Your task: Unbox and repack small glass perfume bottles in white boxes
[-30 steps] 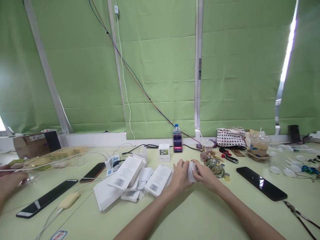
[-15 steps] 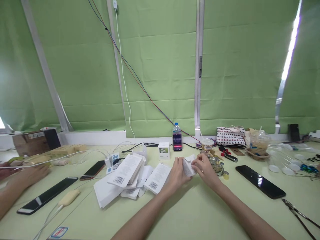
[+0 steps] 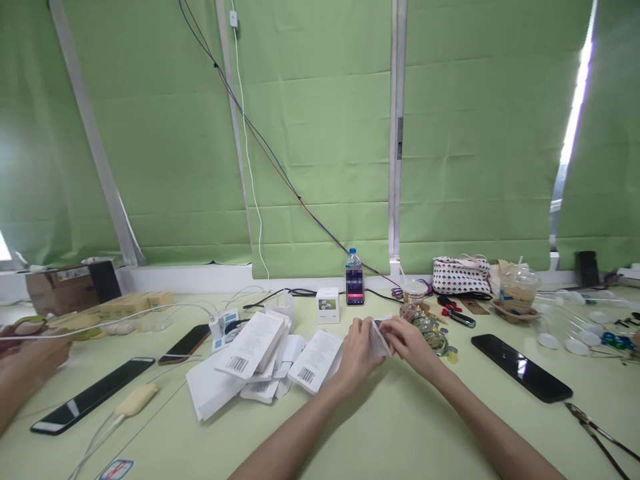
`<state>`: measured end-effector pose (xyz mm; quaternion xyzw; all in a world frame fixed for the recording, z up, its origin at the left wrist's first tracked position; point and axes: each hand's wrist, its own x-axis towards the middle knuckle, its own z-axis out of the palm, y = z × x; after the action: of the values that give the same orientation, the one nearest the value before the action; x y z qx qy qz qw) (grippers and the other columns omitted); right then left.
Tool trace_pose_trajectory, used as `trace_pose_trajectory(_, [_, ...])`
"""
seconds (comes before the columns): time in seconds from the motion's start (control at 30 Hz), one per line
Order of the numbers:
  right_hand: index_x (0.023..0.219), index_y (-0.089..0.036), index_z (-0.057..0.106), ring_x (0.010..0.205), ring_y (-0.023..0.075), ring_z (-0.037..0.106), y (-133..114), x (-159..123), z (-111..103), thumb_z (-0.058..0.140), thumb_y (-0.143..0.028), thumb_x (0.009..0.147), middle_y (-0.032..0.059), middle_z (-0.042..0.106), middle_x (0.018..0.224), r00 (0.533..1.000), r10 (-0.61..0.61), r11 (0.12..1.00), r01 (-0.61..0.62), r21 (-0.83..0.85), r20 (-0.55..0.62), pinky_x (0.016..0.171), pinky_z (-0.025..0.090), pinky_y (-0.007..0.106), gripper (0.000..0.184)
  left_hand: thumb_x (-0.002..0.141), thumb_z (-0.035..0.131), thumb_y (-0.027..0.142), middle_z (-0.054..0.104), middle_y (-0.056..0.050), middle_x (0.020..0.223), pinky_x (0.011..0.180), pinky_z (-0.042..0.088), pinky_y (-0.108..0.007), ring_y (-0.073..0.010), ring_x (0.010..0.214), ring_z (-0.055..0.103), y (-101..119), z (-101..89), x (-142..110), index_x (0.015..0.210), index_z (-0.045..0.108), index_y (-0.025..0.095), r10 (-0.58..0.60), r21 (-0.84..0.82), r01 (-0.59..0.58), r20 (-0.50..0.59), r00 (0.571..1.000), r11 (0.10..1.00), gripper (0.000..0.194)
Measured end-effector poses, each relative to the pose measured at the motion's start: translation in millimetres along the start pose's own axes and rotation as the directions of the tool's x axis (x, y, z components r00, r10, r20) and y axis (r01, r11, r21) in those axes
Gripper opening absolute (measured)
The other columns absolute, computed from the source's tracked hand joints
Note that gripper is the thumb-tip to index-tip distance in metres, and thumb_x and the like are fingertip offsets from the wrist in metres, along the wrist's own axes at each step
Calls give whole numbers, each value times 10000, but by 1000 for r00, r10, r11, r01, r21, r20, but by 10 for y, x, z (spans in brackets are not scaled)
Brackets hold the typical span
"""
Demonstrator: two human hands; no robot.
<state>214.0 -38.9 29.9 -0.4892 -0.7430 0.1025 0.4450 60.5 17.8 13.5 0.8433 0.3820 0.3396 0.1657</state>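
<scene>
Between my two hands is a small white carton [image 3: 380, 342] with grey print on its side; a flap stands up at its top. My left hand [image 3: 357, 352] is wrapped round its left side. My right hand [image 3: 407, 341] pinches at its top right edge, with fingertips partly hidden. Just left of my left hand lies a flattened white carton [image 3: 315, 360] with a barcode. Further left is a loose pile of flattened white cartons [image 3: 255, 343]. Behind my hands a white box [image 3: 328, 308] with a small picture stands upright.
A phone [image 3: 355, 287] leans on a bottle at the back. Right of my hands lie metal bangles or coils [image 3: 433, 335], a dark phone [image 3: 520, 367] and pliers [image 3: 583, 417]. On the left are two more phones [image 3: 95, 397] and a co-worker's blurred hand [image 3: 37, 360].
The carton has turned in my hands, and its top flap has come up. My right fingers have shifted to its top edge. At far left, the co-worker's hand has moved.
</scene>
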Motion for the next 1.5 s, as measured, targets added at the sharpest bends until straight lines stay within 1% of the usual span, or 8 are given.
trace_pose_trajectory(0.13, [826,-221,608,879,217,547,135,-5,-2,502,-181,802,58,484,938,1000,-9,936,1,-353,-23,675,464,296,116,601,636,104,445,-62,1083,751,400,-332,-267,987,479,-16,44,-15,1188,405,260,89,161,-90,16,996,983,649])
trace_pose_trajectory(0.27, [715,-206,570,797,184,547,261,-40,75,501,-119,746,44,470,923,995,70,883,-29,-468,69,596,427,252,115,608,575,39,470,-76,1120,837,350,-385,-294,1077,438,-25,90,-45,1237,393,289,210,306,-232,102,972,923,701])
trace_pose_trajectory(0.6, [886,-222,542,833,227,600,238,-764,-79,387,-238,856,60,648,902,937,350,907,-333,-257,20,714,433,306,159,632,709,189,474,-102,1168,901,330,-420,-323,1133,422,-26,-51,60,1333,315,281,319,395,-465,383,867,792,810])
trace_pose_trajectory(0.9, [888,-233,603,875,231,601,411,-938,-170,441,-309,857,56,632,915,933,357,880,-316,-354,54,733,441,314,181,750,517,-21,500,-107,1206,1017,223,-558,-287,1218,387,1,-182,200,1253,429,287,490,493,-479,118,864,727,596])
trace_pose_trajectory(1.07, [970,-223,618,927,258,596,297,-711,-131,507,-335,863,81,619,992,979,190,898,-205,-389,-78,755,474,359,190,587,726,94,495,-110,1254,1023,300,-502,-316,1193,437,-57,-403,223,1241,467,248,262,-184,-277,-102,960,943,720])
trace_pose_trajectory(1.17, [1089,-224,540,889,210,599,57,-461,-135,404,-332,937,81,587,1044,983,31,960,-80,-268,-183,766,496,343,231,606,779,289,558,-120,1196,913,435,-428,-297,1088,538,-61,-440,203,1184,500,219,-12,-794,57,62,998,605,646])
trace_pose_trajectory(1.3, [1112,-209,482,846,202,586,-211,-142,-35,453,-347,930,92,561,1044,943,-157,963,81,-256,-293,715,510,329,230,739,649,506,631,-156,1044,805,501,-440,-295,918,632,-69,-371,186,1063,541,117,-95,-920,392,392,915,-17,517])
trace_pose_trajectory(1.5, [1116,-176,494,981,271,569,-172,29,231,518,-293,905,128,588,1032,848,-407,842,203,-499,-341,818,491,412,243,837,569,467,674,-140,798,703,540,-353,-249,717,669,-55,-288,170,975,558,28,-143,-878,394,442,886,-272,460])
